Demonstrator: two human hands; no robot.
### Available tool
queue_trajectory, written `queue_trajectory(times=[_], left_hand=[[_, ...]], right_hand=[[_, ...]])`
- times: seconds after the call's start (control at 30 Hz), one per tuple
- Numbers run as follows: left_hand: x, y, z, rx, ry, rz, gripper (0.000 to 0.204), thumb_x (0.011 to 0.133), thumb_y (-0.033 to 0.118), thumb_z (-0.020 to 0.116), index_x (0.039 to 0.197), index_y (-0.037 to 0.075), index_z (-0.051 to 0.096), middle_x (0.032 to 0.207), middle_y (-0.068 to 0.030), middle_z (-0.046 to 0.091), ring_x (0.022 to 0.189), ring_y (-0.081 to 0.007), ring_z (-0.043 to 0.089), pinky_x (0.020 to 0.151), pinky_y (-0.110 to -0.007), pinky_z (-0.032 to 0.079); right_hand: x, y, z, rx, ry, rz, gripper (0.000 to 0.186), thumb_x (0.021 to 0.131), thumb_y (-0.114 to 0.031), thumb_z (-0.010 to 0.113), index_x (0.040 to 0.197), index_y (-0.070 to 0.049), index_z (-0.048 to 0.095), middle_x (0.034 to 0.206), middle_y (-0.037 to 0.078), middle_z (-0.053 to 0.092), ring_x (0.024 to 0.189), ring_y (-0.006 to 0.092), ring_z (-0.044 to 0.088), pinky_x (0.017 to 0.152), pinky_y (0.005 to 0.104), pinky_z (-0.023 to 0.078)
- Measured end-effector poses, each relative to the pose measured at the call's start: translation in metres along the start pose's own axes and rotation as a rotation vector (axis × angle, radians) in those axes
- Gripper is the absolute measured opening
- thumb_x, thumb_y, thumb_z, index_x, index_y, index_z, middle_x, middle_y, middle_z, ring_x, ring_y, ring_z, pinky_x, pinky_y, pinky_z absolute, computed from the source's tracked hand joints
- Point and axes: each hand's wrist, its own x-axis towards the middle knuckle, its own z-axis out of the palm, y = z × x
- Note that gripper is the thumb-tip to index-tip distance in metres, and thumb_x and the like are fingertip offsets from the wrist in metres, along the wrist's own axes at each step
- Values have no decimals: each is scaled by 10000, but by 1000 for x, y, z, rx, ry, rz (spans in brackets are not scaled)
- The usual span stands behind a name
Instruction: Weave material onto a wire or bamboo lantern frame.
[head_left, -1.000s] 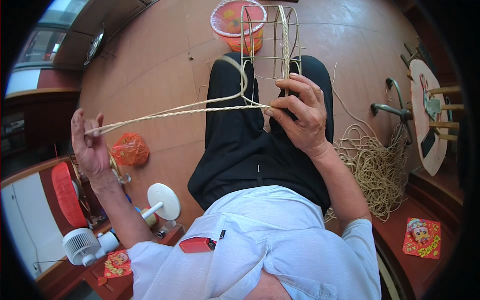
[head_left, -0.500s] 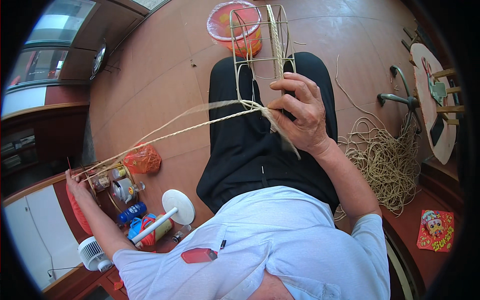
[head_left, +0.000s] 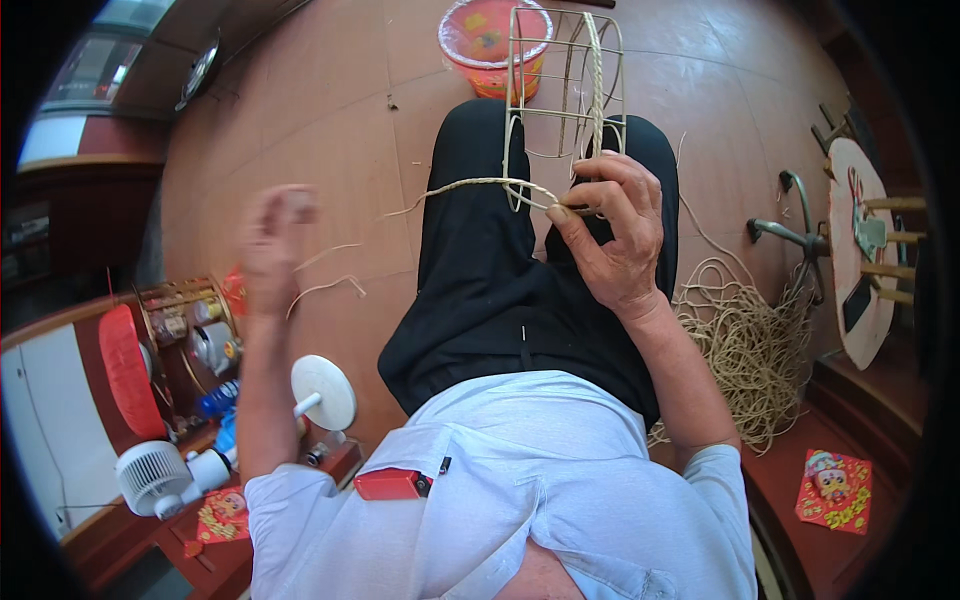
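Observation:
A tan wire frame (head_left: 566, 115), shaped like an open basket, stands between and above my knees. A thick braided cord (head_left: 598, 75) runs along one of its bars. My right hand (head_left: 620, 225) is closed at the frame's near corner, thumb and fingers pinching a tan cord (head_left: 485, 181) that loops there. The cord's loose end stretches left across my thigh. My left hand (head_left: 278, 245), smeared by motion, is off to the left, away from the frame. Two thin cord strands (head_left: 326, 284) show beside it; whether it holds them is unclear.
A red bucket with a plastic liner (head_left: 490, 65) stands beyond my knees. At right lie a heap of tan cord (head_left: 745, 350), a metal chair base (head_left: 790, 230) and a wooden board (head_left: 862, 320). A white fan (head_left: 155, 478) and a round white stand (head_left: 323, 393) are at left.
My left hand has come in from the far left toward my lap. The cords stretched between my hands no longer span the gap; one now ends loose. My right hand stays at the frame.

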Motion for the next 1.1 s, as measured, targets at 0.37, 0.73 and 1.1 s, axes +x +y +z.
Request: queue_trajectory(times=[0.37,0.73,1.1], left_hand=[[-72,44,165,-497,-511,-267,202,1120,131,684,1275,17,746,1135,-54,765,1067,-110,709,957,-273,563],[-74,38,186,-924,-535,-418,495,1100,131,682,1566,38,544,1220,-76,740,1123,-126,685,1002,-311,550],[-73,46,213,-162,-418,65,238,1065,118,736,1284,35,694,972,-93,722,858,-203,714,784,-341,569]], right_hand=[[-1,0,1,35,-19,1,184,857,-135,920,1014,-159,829,1264,47,702,1283,287,625,1077,418,491],[-5,4,-8,-67,-70,-54,187,885,-195,905,1062,-169,851,1338,39,720,1350,292,621,1089,414,484],[-8,7,-8,-57,-81,-49,157,889,-176,889,1033,-129,849,1330,42,741,1370,306,609,1118,420,494]])
